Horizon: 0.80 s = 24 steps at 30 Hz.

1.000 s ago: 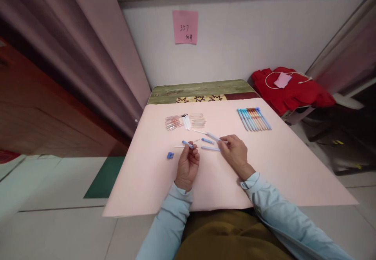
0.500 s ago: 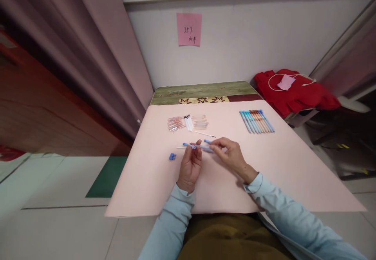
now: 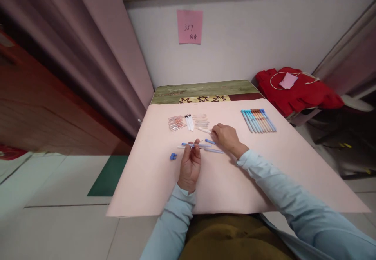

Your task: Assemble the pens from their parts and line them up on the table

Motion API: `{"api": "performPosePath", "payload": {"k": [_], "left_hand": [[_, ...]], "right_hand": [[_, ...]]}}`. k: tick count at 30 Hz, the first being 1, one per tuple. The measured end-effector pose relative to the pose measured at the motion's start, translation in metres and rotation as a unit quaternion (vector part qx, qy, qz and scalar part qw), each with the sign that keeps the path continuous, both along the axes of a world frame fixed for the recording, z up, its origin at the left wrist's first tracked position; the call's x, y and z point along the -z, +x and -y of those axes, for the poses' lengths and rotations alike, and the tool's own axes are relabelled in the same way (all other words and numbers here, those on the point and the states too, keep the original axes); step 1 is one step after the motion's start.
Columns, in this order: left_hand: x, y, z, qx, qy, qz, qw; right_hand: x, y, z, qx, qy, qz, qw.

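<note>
My left hand [image 3: 190, 165], palm up, pinches a pale blue pen barrel [image 3: 202, 145] with a darker blue part at its left end. A white refill [image 3: 181, 147] shows beside those fingers; whether it is held or lies on the paper I cannot tell. Farther right, my right hand [image 3: 227, 137] has its fingertips closed on the end of another white pen refill [image 3: 202, 130]. Just below that hand lie a blue pen part [image 3: 209, 141] and a second pale blue barrel [image 3: 214, 150]. Small dark blue pieces [image 3: 173, 156] sit left of my left hand.
Behind my hands are several white refills [image 3: 189, 122] with black tips, between clear reddish tubes [image 3: 176, 123] and pale clear parts [image 3: 202, 120]. A row of finished-looking pens [image 3: 258, 121] lies at the right on the pink paper [image 3: 235, 189]. Red cloth [image 3: 296, 95] is beyond the table.
My right hand has let go of the pale blue barrel, now lying on the paper, and moved away to the white refill. My left hand stays nearly in place.
</note>
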<state>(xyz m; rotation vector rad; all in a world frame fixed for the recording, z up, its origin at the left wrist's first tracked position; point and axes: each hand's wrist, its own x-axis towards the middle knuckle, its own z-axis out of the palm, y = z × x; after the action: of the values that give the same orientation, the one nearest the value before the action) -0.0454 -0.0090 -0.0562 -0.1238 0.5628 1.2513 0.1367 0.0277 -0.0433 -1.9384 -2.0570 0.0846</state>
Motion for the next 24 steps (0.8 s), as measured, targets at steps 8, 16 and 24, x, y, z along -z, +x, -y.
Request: {"api": "performPosePath", "payload": {"k": [8, 16, 24], "left_hand": [[0.002, 0.003, -0.001, 0.001, -0.005, -0.003, 1.0], [0.0, 0.002, 0.0, 0.001, 0.013, 0.003, 1.0], [0.0, 0.002, 0.0, 0.005, 0.006, 0.009, 1.0]], "right_hand": [[-0.013, 0.011, 0.083, 0.019, -0.054, -0.601, 0.797], [-0.016, -0.007, 0.097, 0.016, -0.124, -0.676, 0.726], [-0.018, -0.019, 0.1, 0.047, 0.142, -0.662, 0.735]]}}
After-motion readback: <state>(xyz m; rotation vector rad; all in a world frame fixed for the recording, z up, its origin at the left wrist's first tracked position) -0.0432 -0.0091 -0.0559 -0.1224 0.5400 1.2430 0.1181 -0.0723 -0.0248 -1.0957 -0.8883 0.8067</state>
